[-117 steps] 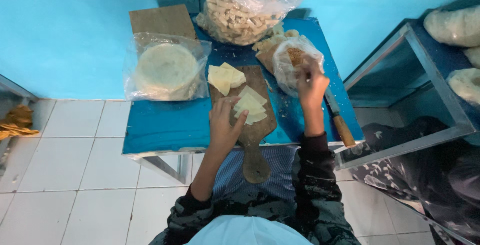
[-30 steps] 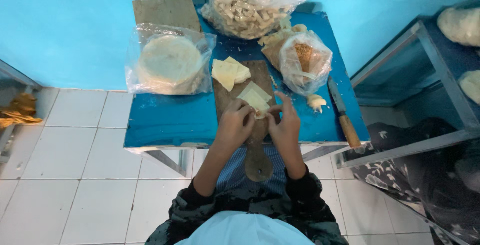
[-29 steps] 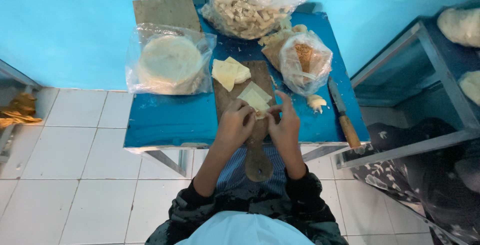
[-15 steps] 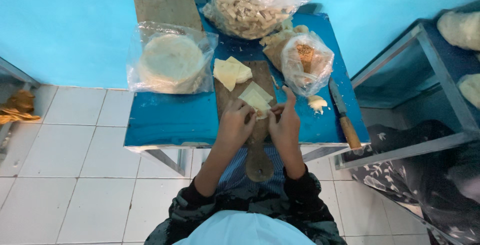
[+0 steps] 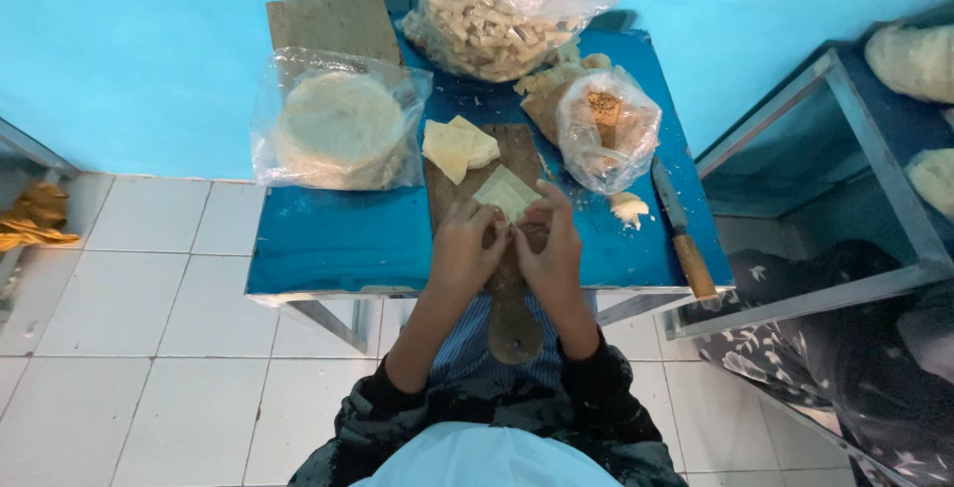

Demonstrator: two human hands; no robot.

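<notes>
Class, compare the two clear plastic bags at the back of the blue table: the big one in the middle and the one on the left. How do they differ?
The big bag is heaped with many small pale stick-shaped rolls; the left bag holds one flat stack of round pale sheets. The big bag gapes open at the top; the left bag lies low and wide. Both are clear plastic on the blue table.

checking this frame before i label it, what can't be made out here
Head view, the only one:
- What the left hand and right hand pinch between them: fingers cover it; only the pale wrapper sheet shows above them.
- Middle of the wooden cutting board: under both hands.
- Filling in the small clear bag: blurred by creased plastic.
- Big bag of rolled pieces: top cut off by the frame edge.
</notes>
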